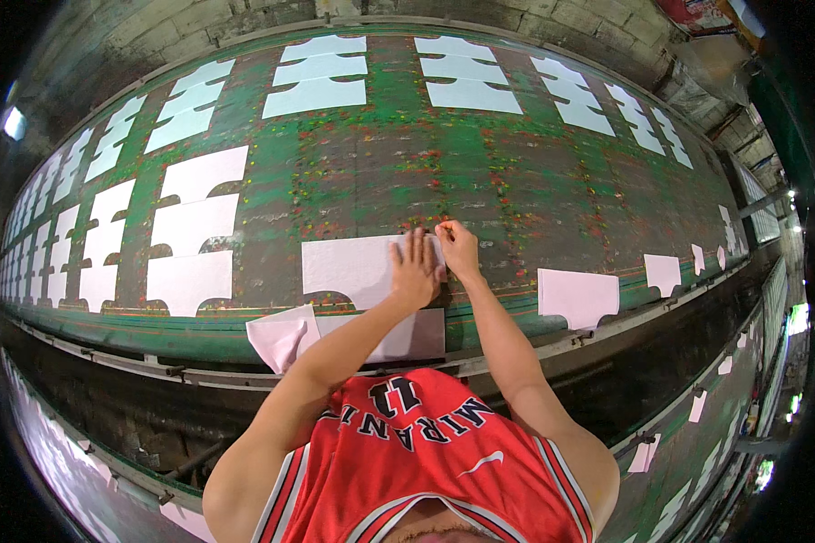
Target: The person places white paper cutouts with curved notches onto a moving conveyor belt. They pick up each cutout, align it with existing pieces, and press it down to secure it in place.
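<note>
A white cut fabric panel (pixel 340 262) with a curved notch lies on the green and brown printing table in front of me. My left hand (pixel 415 271) rests flat on its right part, fingers stretched toward the far edge. At the panel's far right corner my right hand (pixel 459 250) is closed in a pinch; the fingertips hide most of that corner. Nearer to me, a second pale panel (pixel 417 337) reaches the table's near edge, partly behind my left forearm. Beside it a folded pinkish fabric piece (pixel 283 337) hangs over the edge.
White panels stand in columns on the left (pixel 195 217) and along the far side (pixel 321 77). Several single pieces (pixel 578 297) lie along the near edge to the right. A metal rail (pixel 498 362) borders the table. Another table with panels is behind me.
</note>
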Demonstrator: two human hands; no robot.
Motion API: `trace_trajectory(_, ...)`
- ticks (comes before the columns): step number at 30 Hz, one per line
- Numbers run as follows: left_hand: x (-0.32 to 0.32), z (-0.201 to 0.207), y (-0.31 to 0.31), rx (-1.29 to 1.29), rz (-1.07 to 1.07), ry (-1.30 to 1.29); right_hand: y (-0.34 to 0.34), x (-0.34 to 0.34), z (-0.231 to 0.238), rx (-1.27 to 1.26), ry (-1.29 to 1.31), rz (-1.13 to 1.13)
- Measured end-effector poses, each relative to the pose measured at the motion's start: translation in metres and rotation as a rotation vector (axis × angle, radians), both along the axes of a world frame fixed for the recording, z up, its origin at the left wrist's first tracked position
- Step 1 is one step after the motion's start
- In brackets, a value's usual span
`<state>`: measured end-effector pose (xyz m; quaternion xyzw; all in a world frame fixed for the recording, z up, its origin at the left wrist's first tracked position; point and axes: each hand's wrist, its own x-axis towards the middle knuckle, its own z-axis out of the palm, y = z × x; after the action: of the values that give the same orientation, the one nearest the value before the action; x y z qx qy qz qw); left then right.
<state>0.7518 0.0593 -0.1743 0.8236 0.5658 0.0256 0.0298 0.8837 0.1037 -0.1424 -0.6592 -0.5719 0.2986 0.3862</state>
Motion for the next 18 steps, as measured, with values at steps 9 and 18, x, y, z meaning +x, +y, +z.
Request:
trace_trajectory(9,-0.038,0.001,0.002,0.013,0.004,-0.212,-0.019,0.058,0.012,0.06,0.041,-0.12)
trace_trajectory(18,-0.196,0.047,-0.085,-0.073,0.013,-0.336,-0.089,0.022,0.024,-0.214,-0.231,0.507)
